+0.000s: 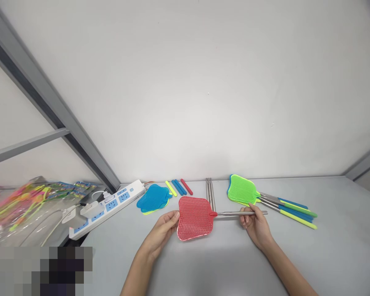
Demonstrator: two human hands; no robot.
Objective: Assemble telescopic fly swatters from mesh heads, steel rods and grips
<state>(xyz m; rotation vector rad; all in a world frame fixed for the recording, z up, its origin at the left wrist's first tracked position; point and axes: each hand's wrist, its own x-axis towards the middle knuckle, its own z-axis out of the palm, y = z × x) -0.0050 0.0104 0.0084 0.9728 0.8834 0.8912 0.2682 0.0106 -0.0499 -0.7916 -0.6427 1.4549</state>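
A red fly swatter head [195, 218] joined to a thin metal rod [234, 213] is held level over the table. My left hand [165, 230] pinches the head's left edge. Around the rod, towards its bare right end, the fingers of my right hand [255, 226] are closed. Behind the red head stand several metal rods [212, 191], partly hidden by it. To their left lie blue swatter heads [155, 197] with a yellow one beneath. Loose grip sleeves lie near the wall: a yellow one [171, 188], blue ones [179, 187] and a red one [186, 186].
Several swatters with coloured grips, a green one [242, 189] on top, are stacked at the right. A white power strip [107, 207] with plugs and cables lies at the left. Beyond it are plastic-bagged colourful items [33, 205]. A grey metal frame [49, 94] rises at the left.
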